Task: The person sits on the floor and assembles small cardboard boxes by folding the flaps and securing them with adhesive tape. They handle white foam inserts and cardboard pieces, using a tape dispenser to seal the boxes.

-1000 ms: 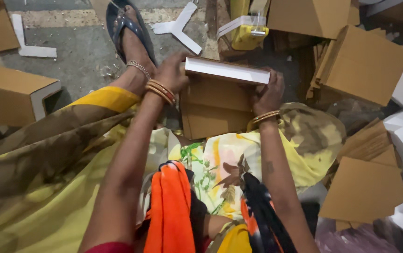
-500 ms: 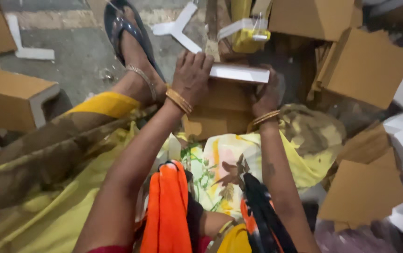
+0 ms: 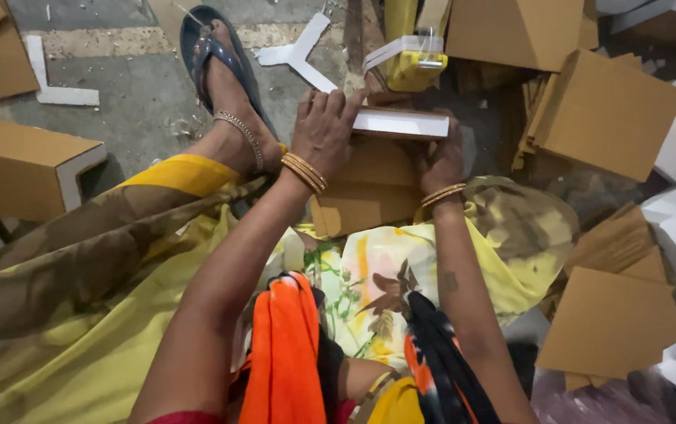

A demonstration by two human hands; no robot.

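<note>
Cardboard box (image 3: 377, 184) gripped by both hands' fingers, left hand (image 3: 326, 129) on top, folded boxes (image 3: 605, 118) crowding around.

A rough grey concrete floor (image 3: 126, 86), gritty with scraps, lies under dim light. Folded brown cardboard boxes (image 3: 613, 110) crowd its right edge; white foam offcuts (image 3: 299, 55) are scattered near the far edge.
</note>
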